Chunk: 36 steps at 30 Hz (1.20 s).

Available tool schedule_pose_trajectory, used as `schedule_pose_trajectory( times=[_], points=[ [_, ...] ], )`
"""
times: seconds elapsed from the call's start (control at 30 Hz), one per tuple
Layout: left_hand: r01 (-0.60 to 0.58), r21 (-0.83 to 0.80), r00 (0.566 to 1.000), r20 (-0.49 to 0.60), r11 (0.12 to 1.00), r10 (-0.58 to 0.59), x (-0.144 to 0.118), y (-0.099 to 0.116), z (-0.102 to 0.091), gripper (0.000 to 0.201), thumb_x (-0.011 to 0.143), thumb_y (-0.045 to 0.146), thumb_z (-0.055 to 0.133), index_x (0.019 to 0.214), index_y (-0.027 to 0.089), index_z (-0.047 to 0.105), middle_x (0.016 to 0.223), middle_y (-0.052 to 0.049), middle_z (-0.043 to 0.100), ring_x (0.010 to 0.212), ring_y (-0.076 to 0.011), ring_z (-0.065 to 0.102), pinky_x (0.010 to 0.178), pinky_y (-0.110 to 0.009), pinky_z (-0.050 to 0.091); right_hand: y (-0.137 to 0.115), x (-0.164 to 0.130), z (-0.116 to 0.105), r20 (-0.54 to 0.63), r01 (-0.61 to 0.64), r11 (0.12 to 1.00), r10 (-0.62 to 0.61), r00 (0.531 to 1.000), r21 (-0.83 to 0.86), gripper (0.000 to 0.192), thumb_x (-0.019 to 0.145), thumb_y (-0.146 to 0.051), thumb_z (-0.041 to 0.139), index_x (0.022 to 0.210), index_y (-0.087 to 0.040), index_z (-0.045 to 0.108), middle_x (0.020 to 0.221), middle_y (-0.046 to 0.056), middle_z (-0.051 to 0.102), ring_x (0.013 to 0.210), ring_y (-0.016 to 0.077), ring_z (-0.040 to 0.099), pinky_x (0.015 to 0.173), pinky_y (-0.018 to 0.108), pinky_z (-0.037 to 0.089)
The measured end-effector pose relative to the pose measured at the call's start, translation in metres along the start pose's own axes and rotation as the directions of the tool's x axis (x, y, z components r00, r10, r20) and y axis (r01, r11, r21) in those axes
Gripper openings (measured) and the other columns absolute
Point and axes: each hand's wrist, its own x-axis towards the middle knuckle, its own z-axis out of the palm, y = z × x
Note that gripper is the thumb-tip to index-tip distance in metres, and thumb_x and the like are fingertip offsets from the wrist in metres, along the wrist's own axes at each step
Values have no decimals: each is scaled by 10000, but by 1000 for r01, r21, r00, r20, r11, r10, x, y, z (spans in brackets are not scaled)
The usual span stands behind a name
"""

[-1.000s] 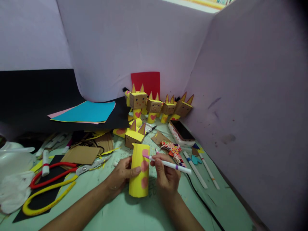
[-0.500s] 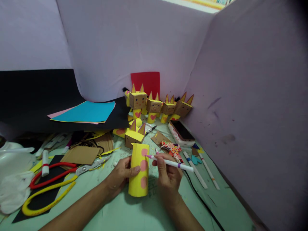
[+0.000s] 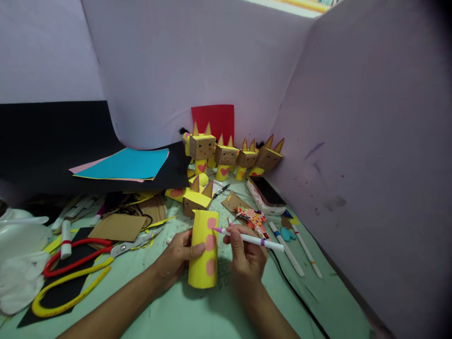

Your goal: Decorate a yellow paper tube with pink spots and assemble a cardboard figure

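Observation:
My left hand (image 3: 180, 256) grips a yellow paper tube (image 3: 199, 273) from its left side, thumb across the front. Three pink dots run down the tube's right side. My right hand (image 3: 247, 259) pinches a white marker (image 3: 252, 239) with a purple band, its purple tip at the edge of the top dot. Just beyond the tube lies a cardboard box head (image 3: 197, 202) with a yellow top and two pointed ears. Farther back stand several finished figures (image 3: 226, 155) with box heads and yellow tube bodies, some bearing pink hearts.
Scissors (image 3: 123, 248) with red and yellow handles lie at left, near cardboard pieces (image 3: 118, 228). Blue paper (image 3: 127, 164) rests on black sheets. At right are a phone (image 3: 267, 190) on a white box, more markers (image 3: 286, 249) and a black cable (image 3: 293, 287). A red card (image 3: 215, 122) leans behind.

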Motion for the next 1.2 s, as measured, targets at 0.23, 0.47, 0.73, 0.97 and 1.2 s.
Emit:
schedule_pose_trajectory(
  times=[0.23,0.47,0.73,0.97,1.2],
  points=[
    [-2,3,1000,7,1000,2,2,0,-2,537,511,349,858,960,122,669,772,-56,667,661,-177,574,615,-276,439,1,0,-1,-25,-12,1000,12,1000,-9,157,902,-212,522,797,-197,638,638,-19,614,579,124,593,577,244,485],
    [7,-9,1000,10,1000,-7,2,-1,-2,549,507,354,861,967,125,667,779,-55,668,657,-171,577,591,-266,452,3,1,1,-60,-51,999,51,997,2,119,897,-227,531,854,-201,639,669,-21,631,596,120,602,574,231,495],
    [17,-18,1000,3,1000,-17,2,-1,-2,544,516,348,859,976,127,671,780,-51,670,668,-167,584,597,-256,463,6,-2,0,-72,-66,998,65,995,-17,131,899,-246,543,837,-197,647,642,-23,611,581,125,582,574,243,476],
    [20,-19,1000,4,1000,-20,1,-2,-2,533,515,341,860,963,119,673,759,-47,665,652,-161,581,582,-250,462,7,-1,0,-75,-74,997,72,995,-17,144,906,-256,535,834,-197,647,645,-24,608,598,125,581,594,242,471],
    [2,-14,1000,16,1000,-2,2,-1,-1,559,506,337,864,980,116,668,781,-54,670,667,-163,581,584,-246,456,2,-1,1,-4,-39,999,39,999,27,136,911,-226,517,867,-214,646,689,-19,637,624,128,609,613,244,492]
  ],
)
